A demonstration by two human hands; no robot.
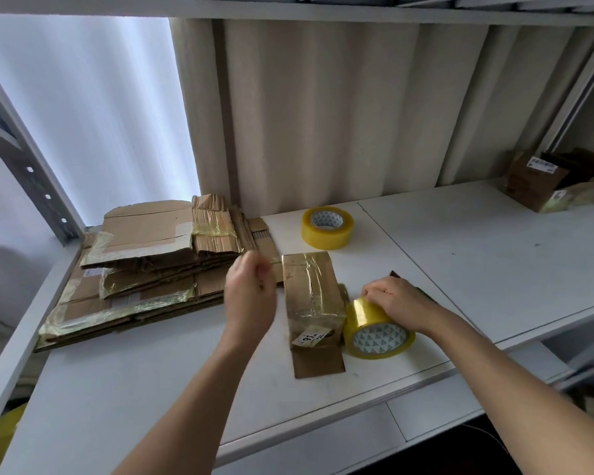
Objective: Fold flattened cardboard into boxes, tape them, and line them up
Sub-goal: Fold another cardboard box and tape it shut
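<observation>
White shelf board (460, 255) bearing small taped brown cardboard box (311, 296). Beside box, right hand (396, 303) gripping yellow tape roll (376, 332); left hand (251, 289) blurring, grip unclear. Risking tape tangling, end flap (318, 363) staying unsealed.

Two rolls of yellowish tape: one roll (327, 227) lies flat beyond the folded box (312, 296), the other roll (378, 332) stands on edge just right of it. One folded box. One stack of flattened cardboard (144, 269) to its left; sheets too overlapped to count. Two hands (251, 289) (395, 299). Cartons (542, 183) far right, number unclear.
</observation>
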